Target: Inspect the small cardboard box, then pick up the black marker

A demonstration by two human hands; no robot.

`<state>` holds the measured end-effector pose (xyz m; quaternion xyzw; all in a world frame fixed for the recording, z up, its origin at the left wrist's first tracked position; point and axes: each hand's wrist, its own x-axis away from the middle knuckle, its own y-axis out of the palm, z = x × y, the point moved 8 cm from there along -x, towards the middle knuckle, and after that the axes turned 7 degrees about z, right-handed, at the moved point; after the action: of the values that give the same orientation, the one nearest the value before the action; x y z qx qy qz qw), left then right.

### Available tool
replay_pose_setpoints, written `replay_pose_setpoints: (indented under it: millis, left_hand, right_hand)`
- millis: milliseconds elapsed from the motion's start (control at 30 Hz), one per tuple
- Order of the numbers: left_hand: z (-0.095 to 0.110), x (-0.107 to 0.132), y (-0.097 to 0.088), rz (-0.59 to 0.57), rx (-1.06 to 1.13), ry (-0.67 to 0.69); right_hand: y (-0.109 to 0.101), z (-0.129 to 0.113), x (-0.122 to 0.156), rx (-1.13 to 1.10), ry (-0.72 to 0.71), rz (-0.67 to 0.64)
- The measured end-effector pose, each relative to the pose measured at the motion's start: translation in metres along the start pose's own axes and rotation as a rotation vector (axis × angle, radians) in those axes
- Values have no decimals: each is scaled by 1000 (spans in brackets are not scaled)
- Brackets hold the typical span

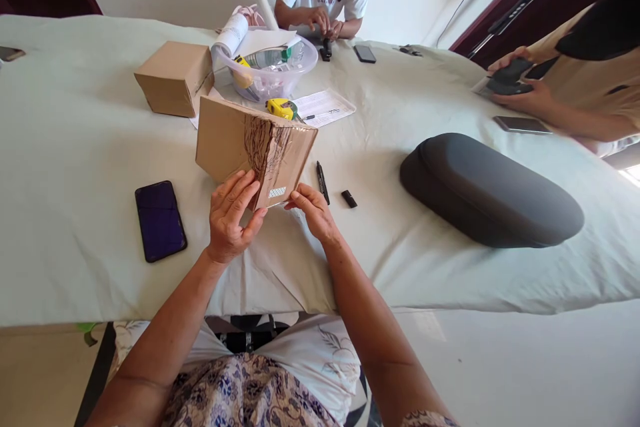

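Observation:
A cardboard box (225,137), tilted on one edge, is held between my two hands over the table. Dark hand-drawn lines run down around its near corner, and a small white patterned label sits low on the facing side. My left hand (233,217) supports the box at its lower left, fingers against the side and thumb at the bottom edge. The lower right edge is pinched by my right hand (313,210). Just right of the box lie an uncapped black marker (323,181) and its black cap (349,199).
A phone (161,220) lies left; a dark grey case (493,190) lies right. Behind are another box (175,77), a tape measure (281,108), a paper (330,108) and a filled plastic basin (305,70). Two other people sit at the table, one handling a dark object (510,77).

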<state>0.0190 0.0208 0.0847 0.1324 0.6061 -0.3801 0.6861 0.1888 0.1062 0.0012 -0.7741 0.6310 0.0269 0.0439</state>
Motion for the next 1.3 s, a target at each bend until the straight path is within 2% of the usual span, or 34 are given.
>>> replay_pose_setpoints:
  millis: [100,200,333,500,633,800,967,1033,1133,1300]
  left_hand:
    - [4,1,1,-13,-21,44]
    - [5,1,3,-26,-27,64]
    - [6,2,3,-10,-55,89]
    - [14,0,0,-2,-84,134]
    - [22,0,0,-39,-98,185]
    - [28,4,7,-112,-100,183]
    - [28,8,12,-101,-80,165]
    - [26,8,14,-99,-67,150]
    - [21,9,18,-119,-65,122]
    - [16,13,25,-170,-99,81]
  right_hand:
    - [3,4,2,-13,72,-27]
    - [7,6,4,91,105,-49]
    - [9,6,4,226,76,-57]
    - [7,6,4,250,58,-50]
    - [8,7,4,276,50,-67]
    - [0,9,0,378,38,28]
    - [-7,-2,0,552,-50,123]
    - [-5,-3,1,520,-53,104]
    - [-1,3,3,357,-5,40]
    - [0,11,4,239,17,31]
